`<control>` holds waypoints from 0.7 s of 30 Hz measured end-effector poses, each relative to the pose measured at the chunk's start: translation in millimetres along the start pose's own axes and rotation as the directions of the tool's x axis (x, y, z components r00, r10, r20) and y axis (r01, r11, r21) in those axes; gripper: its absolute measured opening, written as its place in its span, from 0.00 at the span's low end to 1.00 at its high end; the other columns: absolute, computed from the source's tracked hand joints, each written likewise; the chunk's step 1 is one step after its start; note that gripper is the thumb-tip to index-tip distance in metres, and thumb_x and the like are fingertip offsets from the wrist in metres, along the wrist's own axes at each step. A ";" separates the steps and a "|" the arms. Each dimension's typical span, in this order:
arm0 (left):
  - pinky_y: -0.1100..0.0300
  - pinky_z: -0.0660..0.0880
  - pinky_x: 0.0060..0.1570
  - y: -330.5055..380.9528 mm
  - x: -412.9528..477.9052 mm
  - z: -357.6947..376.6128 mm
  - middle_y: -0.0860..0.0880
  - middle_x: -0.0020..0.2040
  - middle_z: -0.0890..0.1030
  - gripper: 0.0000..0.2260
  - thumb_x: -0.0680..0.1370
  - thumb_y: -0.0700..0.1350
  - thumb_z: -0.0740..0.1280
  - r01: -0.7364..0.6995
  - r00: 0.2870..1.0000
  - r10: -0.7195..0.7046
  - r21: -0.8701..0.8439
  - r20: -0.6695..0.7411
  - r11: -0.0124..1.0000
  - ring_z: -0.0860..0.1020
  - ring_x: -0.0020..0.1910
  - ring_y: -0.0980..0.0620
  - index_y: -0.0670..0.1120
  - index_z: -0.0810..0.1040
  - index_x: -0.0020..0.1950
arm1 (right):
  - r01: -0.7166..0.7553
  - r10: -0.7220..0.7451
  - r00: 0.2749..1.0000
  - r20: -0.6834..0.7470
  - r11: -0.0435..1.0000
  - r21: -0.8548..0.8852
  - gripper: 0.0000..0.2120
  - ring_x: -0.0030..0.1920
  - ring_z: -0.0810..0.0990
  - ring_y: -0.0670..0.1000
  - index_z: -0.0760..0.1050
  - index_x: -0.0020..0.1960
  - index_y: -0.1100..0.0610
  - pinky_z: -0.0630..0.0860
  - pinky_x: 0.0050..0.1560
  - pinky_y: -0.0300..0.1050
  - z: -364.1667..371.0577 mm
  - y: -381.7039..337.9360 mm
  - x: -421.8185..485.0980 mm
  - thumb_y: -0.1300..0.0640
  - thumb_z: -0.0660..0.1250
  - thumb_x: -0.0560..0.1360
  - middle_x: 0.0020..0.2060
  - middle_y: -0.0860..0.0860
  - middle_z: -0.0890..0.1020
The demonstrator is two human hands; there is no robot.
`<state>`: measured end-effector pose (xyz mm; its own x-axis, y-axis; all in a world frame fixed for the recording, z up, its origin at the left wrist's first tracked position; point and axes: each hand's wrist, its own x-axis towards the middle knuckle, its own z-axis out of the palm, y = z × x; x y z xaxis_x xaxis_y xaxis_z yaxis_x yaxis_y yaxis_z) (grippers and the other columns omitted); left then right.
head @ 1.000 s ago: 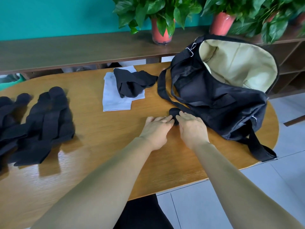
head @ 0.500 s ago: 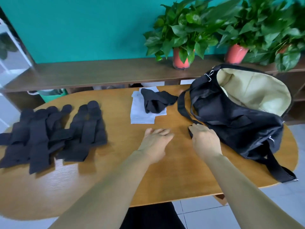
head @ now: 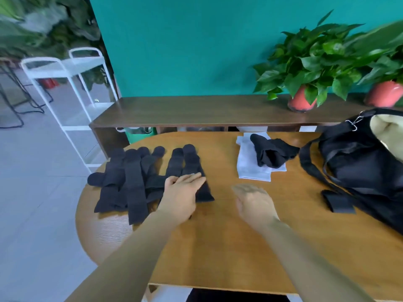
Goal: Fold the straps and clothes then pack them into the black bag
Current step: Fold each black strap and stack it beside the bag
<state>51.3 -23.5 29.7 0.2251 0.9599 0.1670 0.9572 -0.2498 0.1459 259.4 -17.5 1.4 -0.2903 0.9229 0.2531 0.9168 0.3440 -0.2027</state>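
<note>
1. Both hands have come off the folded strap [head: 338, 201]! A second ago they were pressing it flat together; now it lies alone on the counter [head: 218, 247], touching the near side of the bag [head: 359, 166].
2. It is folded but not packed. It sits outside the bag, whose mouth gapes open at the far right.
3. The view has swung left, and the left hand [head: 183, 192] has travelled with it, right across to the pile of straps [head: 130, 182] on the left of the counter.
4. That looks like the start of the next strap, so the fold-one, fetch-one routine carries on with plenty still unfolded.
5. Left hand pose: forearm reaching forward, palm down, fingers straight and together, laid flat on the end strap [head: 192, 164] at the pile's right edge. It touches but does not grip.
6. Right hand [head: 254, 201]: motion-blurred, above bare counter between the pile and the bag, palm down, fingers loosely bent, nothing in it.
7. Untouched behind it, the grey cloth [head: 248, 171] lies flat with the black garment [head: 272, 154] heaped on top, just left of the bag.
</note>
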 end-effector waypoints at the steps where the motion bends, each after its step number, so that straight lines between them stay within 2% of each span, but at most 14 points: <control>1: 0.59 0.48 0.68 -11.8 -2.8 -0.9 0.58 0.77 0.56 0.31 0.77 0.34 0.56 0.030 0.999 -0.030 0.016 -0.013 0.999 0.53 0.75 0.61 0.56 0.57 0.76 | 0.034 -0.035 0.997 0.066 0.999 0.017 0.21 0.63 0.75 0.53 0.75 0.64 0.54 0.70 0.62 0.49 1.2 -12.5 3.7 0.60 0.67 0.71 0.62 0.51 0.78; 2: 0.60 0.48 0.67 -22.2 -5.7 -1.5 0.59 0.77 0.56 0.31 0.77 0.34 0.57 0.057 0.998 -0.056 0.028 -0.020 0.998 0.53 0.75 0.61 0.56 0.57 0.76 | 0.073 -0.075 0.989 0.129 0.997 0.023 0.24 0.70 0.68 0.51 0.69 0.70 0.52 0.62 0.68 0.48 3.6 -23.2 7.3 0.56 0.64 0.74 0.68 0.49 0.72; 4: 0.60 0.48 0.65 -39.6 -12.2 -2.1 0.58 0.77 0.58 0.30 0.77 0.34 0.57 0.103 0.994 -0.102 0.024 -0.028 0.994 0.55 0.75 0.61 0.56 0.58 0.76 | 0.164 -0.164 0.960 0.228 0.986 0.017 0.30 0.74 0.57 0.49 0.60 0.75 0.51 0.53 0.72 0.46 7.8 -46.9 14.1 0.50 0.63 0.75 0.74 0.48 0.64; 7: 0.59 0.49 0.64 -56.8 -20.4 -0.8 0.57 0.76 0.60 0.29 0.77 0.35 0.57 0.124 0.992 -0.123 0.039 -0.032 0.991 0.56 0.75 0.60 0.55 0.60 0.76 | 0.277 -0.270 0.924 0.272 0.961 0.014 0.36 0.76 0.53 0.51 0.57 0.76 0.51 0.51 0.73 0.48 23.3 -76.2 19.2 0.45 0.66 0.72 0.75 0.50 0.60; 8: 0.58 0.49 0.65 -60.1 -22.2 0.5 0.57 0.76 0.60 0.29 0.77 0.35 0.57 0.125 0.992 -0.124 0.045 -0.030 0.991 0.56 0.75 0.59 0.55 0.60 0.76 | 0.308 -0.295 0.919 0.263 0.951 -0.010 0.35 0.75 0.55 0.52 0.59 0.75 0.52 0.54 0.72 0.49 30.2 -81.6 20.0 0.45 0.66 0.73 0.74 0.52 0.62; 10: 0.57 0.50 0.66 -63.1 -24.8 2.9 0.55 0.76 0.61 0.28 0.77 0.35 0.58 0.130 0.991 -0.129 0.026 -0.033 0.991 0.57 0.75 0.58 0.54 0.62 0.75 | 0.352 -0.332 0.923 0.197 0.933 -0.075 0.27 0.71 0.63 0.55 0.66 0.72 0.53 0.61 0.68 0.50 42.9 -86.6 21.1 0.47 0.64 0.75 0.69 0.53 0.70; 12: 0.57 0.50 0.66 -64.2 -27.4 4.5 0.55 0.76 0.62 0.28 0.77 0.34 0.57 0.133 0.990 -0.132 0.009 -0.039 0.991 0.58 0.75 0.57 0.53 0.63 0.75 | 0.356 -0.348 0.933 0.093 0.929 -0.102 0.16 0.64 0.71 0.55 0.75 0.64 0.53 0.68 0.60 0.49 49.4 -87.5 23.4 0.52 0.62 0.77 0.59 0.51 0.78; 14: 0.57 0.49 0.67 -65.3 -29.6 5.1 0.55 0.76 0.62 0.28 0.77 0.34 0.57 0.139 0.989 -0.138 0.008 -0.051 0.990 0.57 0.75 0.58 0.53 0.62 0.75 | 0.326 -0.325 0.945 0.018 0.943 -0.073 0.11 0.58 0.75 0.53 0.79 0.57 0.53 0.72 0.53 0.47 48.4 -87.7 25.7 0.56 0.65 0.75 0.51 0.49 0.81; 17: 0.56 0.51 0.68 -64.1 -29.7 5.6 0.55 0.75 0.64 0.27 0.78 0.35 0.57 0.152 0.985 -0.151 0.013 -0.084 0.988 0.59 0.74 0.57 0.54 0.63 0.75 | 0.259 -0.260 0.960 -0.100 0.966 -0.021 0.10 0.48 0.80 0.53 0.82 0.47 0.54 0.79 0.41 0.46 39.6 -85.5 31.7 0.60 0.75 0.65 0.42 0.49 0.83; 21: 0.55 0.57 0.65 -51.8 -27.3 7.0 0.55 0.69 0.72 0.23 0.78 0.36 0.60 0.165 0.974 -0.165 -0.015 -0.157 0.986 0.67 0.69 0.54 0.53 0.69 0.71 | 0.215 -0.198 0.947 -0.253 0.976 0.043 0.15 0.46 0.81 0.52 0.82 0.43 0.54 0.79 0.32 0.42 19.1 -76.5 37.1 0.64 0.78 0.59 0.41 0.48 0.83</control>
<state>-3.2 -35.8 10.7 0.0323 0.9561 0.2912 0.9785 -0.0896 0.1858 173.2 -6.3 8.2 -0.3870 0.7620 0.5193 0.8203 0.5417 -0.1835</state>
